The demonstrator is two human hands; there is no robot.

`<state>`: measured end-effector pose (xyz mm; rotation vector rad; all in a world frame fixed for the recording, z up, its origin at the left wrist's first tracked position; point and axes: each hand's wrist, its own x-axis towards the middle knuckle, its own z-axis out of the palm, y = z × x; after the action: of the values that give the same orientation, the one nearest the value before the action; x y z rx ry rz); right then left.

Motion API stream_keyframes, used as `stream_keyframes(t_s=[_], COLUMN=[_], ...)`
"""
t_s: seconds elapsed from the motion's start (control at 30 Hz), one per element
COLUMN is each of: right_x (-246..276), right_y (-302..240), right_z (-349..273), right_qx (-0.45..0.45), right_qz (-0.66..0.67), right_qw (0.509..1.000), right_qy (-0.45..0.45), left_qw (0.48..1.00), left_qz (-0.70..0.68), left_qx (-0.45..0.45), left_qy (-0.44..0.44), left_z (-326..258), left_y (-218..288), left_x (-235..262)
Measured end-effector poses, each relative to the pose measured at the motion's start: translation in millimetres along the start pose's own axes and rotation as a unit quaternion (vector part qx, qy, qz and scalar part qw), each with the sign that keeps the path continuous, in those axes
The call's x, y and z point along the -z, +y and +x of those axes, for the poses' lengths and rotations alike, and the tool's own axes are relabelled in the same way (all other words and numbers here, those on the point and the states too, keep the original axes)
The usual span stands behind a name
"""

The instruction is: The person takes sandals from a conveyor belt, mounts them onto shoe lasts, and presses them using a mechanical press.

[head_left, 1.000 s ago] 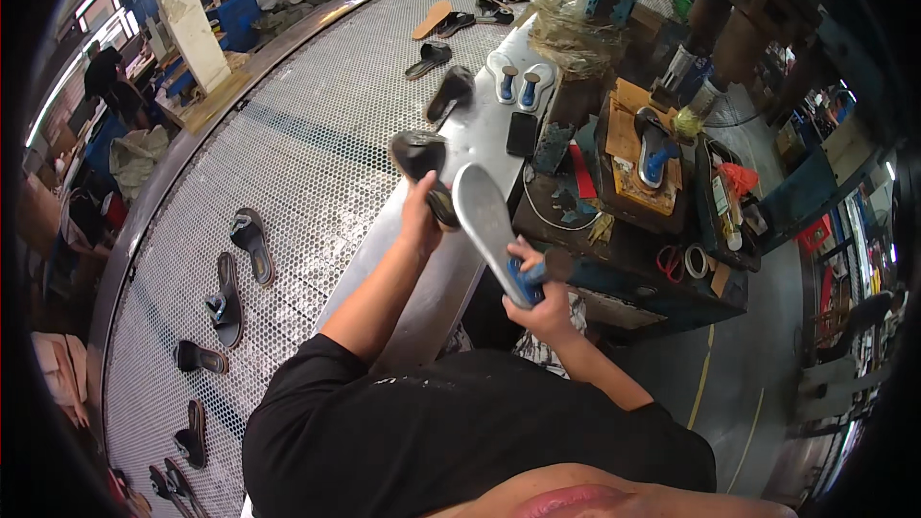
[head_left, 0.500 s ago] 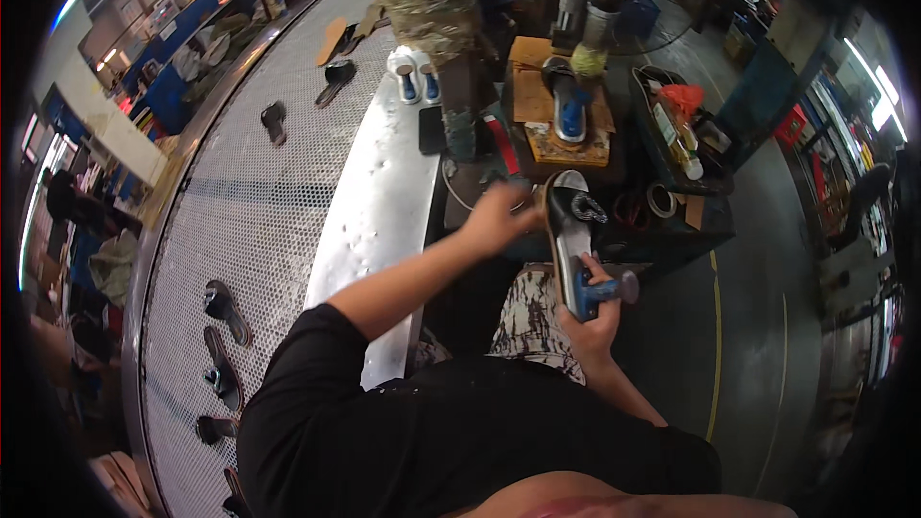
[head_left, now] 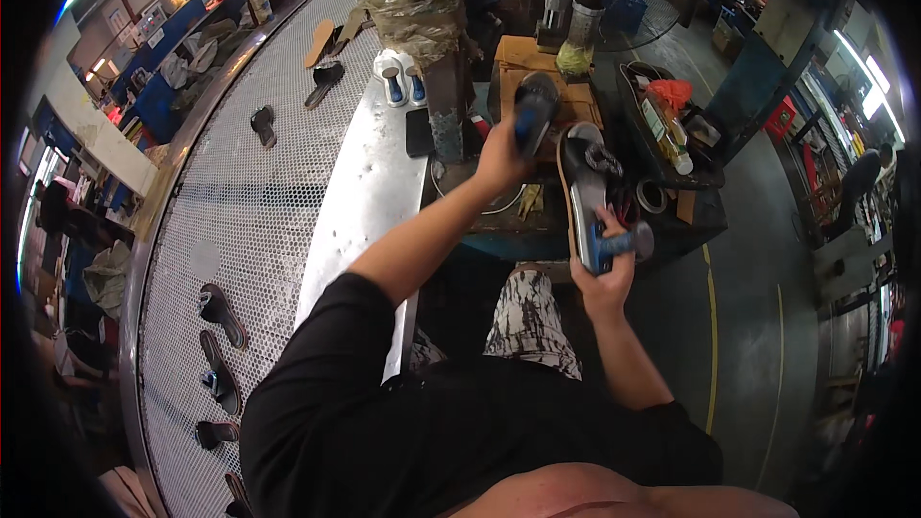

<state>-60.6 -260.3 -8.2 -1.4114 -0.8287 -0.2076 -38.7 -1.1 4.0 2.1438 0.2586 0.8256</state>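
Note:
My left hand is closed on a dark sandal with a blue part on it, slightly blurred, above the padded press bed. The hand hides part of this sandal. In my right hand is another sandal, toe pointing away from me, with a black decorated strap and pale insole. A blue shoe last with a round grey end sits at its heel, and my right fingers wrap around it. The two sandals are close together, just in front of the press.
A mesh conveyor at left carries several sandals. Beside it, a metal shelf holds a black phone-like slab and white-and-blue objects. A tray with bottles and a tape roll are at right. A post stands ahead.
My left hand has moved forward from beside the right-hand sandal and taken hold of the sandal on the press bed, lifting it. My right hand with its sandal has shifted slightly right.

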Motion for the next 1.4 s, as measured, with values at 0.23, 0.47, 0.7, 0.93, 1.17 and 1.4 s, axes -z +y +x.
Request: stream_keyframes(t_s=[0.23, 0.47, 0.7, 0.93, 1.17, 1.4], right_x=[-59, -92, -138, -38, -51, -85], right_y=[100, 141, 122, 181, 165, 127], right_z=[121, 145, 160, 225, 249, 243], right_qx=[0.006, -0.031, -0.148, 0.051, 0.018, -0.03], right_qz=[-0.225, -0.368, -0.44, -0.345, -0.298, -0.319], right_qw=[0.969, 0.923, 0.873, 0.937, 0.952, 0.94], right_qy=[-0.102, -0.11, -0.151, -0.034, -0.067, -0.115], left_qw=[0.966, 0.94, 0.926, 0.952, 0.833, 0.597], left_qz=[-0.121, 0.059, 0.194, 0.13, 0.361, 0.487], left_qx=[0.207, 0.231, 0.222, 0.193, 0.239, 0.538], left_qy=[0.099, 0.245, 0.234, 0.198, 0.345, 0.343], left_z=[-192, -279, -295, -237, -294, -383], left_y=[21, -86, -110, -98, -161, -198], left_x=[60, 150, 194, 148, 279, 370])
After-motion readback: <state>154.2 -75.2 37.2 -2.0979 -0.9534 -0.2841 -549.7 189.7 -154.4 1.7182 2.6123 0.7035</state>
